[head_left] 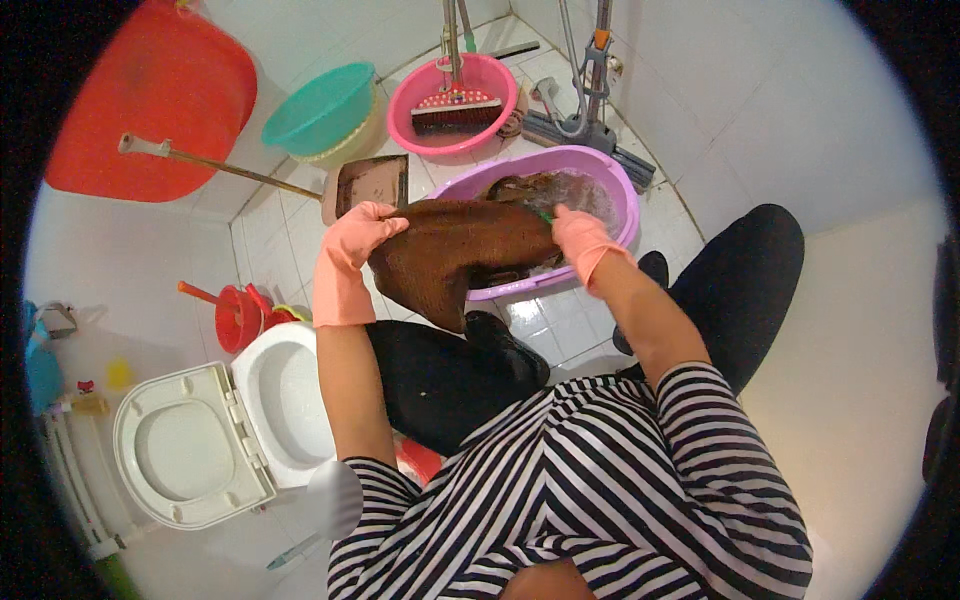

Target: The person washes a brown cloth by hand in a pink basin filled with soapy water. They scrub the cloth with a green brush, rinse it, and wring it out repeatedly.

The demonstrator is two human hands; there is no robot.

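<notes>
Holding brown cloth [470, 240] by its edge in left grip [360, 233], partly over purple tub [565, 155]; unable to tell hold of right grip [584, 240] at opposite end.

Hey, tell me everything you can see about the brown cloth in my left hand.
The dark brown textured fabric cloth is spread sideways, partly over the oval purple plastic tub, with a pointed lower corner hanging outside it. Your left hand in a salmon-pink rubber glove grips its upper left corner. Your similarly gloved right hand is at its right end, beside a small green bit I can't identify; its grip on the cloth is unclear.
</notes>
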